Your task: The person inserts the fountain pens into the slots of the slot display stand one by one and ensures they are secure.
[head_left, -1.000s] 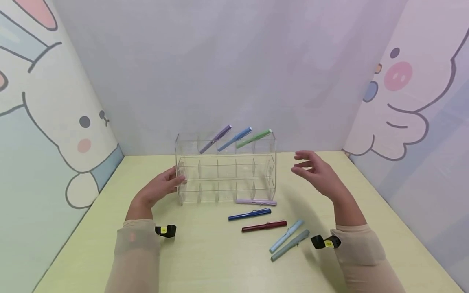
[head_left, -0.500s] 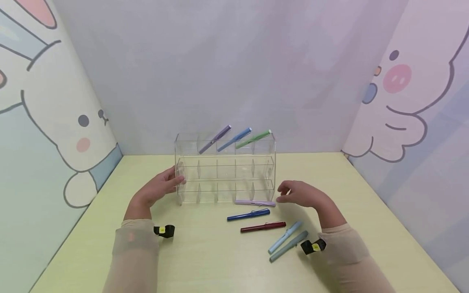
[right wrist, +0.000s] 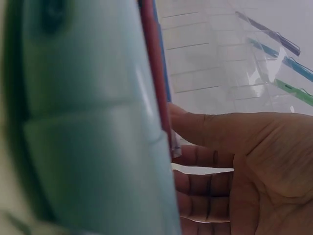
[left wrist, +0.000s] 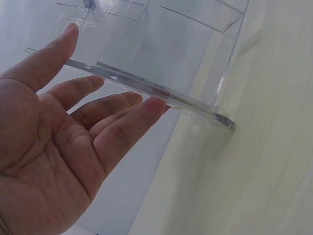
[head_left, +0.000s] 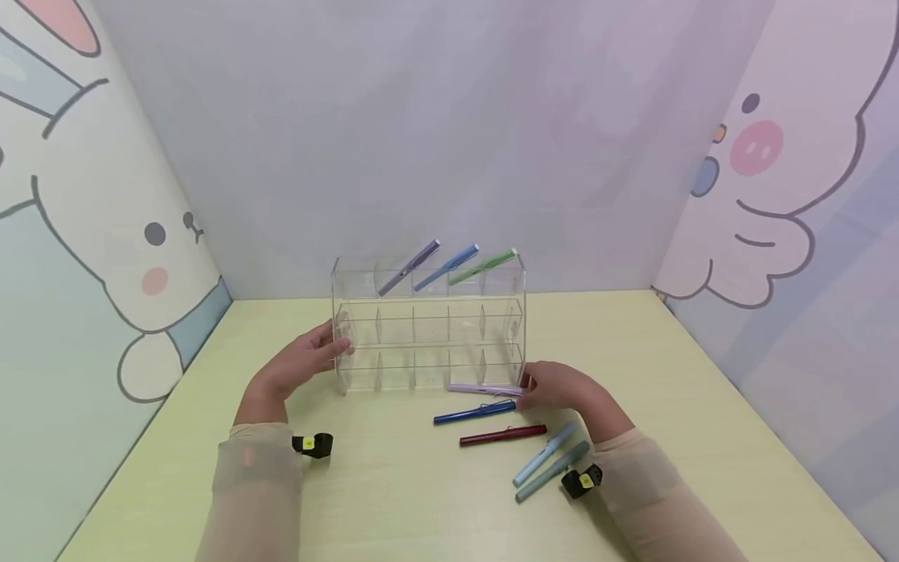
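Lilac pen (head_left: pixel 481 389) lies on the table (head_left: pixel 379 484) just in front of clear rack (head_left: pixel 430 332), w/ R hand (head_left: pixel 558 386) half-curled at its R end, grip on it I cannot tell, dark-blue pen (head_left: pixel 472 413) nearby, and L hand (head_left: pixel 303 362), fingers loosely spread, touching the rack's L side.

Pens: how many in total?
8. A purple pen, blue pen and green pen lean in the top row of the clear rack; a lilac pen, dark blue pen, dark red pen, light blue pen and grey-green pen lie on the table in front. None seems hidden.
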Motion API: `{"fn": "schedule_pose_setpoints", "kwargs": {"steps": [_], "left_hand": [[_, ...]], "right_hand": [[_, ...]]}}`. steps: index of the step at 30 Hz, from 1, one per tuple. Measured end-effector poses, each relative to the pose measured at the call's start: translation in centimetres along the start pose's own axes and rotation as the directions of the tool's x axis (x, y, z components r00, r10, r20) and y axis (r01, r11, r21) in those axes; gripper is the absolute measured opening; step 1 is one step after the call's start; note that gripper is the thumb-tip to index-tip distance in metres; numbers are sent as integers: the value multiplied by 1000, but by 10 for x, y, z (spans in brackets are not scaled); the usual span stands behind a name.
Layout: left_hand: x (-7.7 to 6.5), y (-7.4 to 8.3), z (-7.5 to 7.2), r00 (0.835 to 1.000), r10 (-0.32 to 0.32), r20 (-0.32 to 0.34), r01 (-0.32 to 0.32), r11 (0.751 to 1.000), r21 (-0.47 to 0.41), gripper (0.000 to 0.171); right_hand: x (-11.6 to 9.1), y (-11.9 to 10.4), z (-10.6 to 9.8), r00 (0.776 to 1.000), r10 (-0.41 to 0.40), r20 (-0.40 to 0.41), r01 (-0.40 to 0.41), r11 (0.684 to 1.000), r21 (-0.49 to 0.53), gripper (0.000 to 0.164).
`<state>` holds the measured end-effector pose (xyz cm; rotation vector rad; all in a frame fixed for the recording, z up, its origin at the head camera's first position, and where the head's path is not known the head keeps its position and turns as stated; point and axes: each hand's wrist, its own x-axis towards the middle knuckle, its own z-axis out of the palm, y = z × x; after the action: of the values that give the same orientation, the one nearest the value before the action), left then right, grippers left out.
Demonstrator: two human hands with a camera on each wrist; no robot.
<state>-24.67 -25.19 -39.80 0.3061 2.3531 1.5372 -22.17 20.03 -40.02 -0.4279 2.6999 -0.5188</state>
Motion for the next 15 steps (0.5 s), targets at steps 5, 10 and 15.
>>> {"fn": "schedule_pose_setpoints", "kwargs": {"steps": [5, 10, 15], "left_hand": [[-1, 0, 0, 1000, -1, -1, 1, 1000, 3, 85], [-1, 1, 1, 1000, 2, 1, -2, 1000, -2, 84], [-1, 1, 1, 1000, 4, -3, -4, 1000, 0, 85]], "right_hand": [[3, 0, 4, 999, 28, -18, -28, 999, -20, 22], [-1, 3, -2, 1000, -1, -11, 1, 1000, -26, 15], [-8, 8, -14, 999, -51, -1, 51, 999, -14, 11]]}}
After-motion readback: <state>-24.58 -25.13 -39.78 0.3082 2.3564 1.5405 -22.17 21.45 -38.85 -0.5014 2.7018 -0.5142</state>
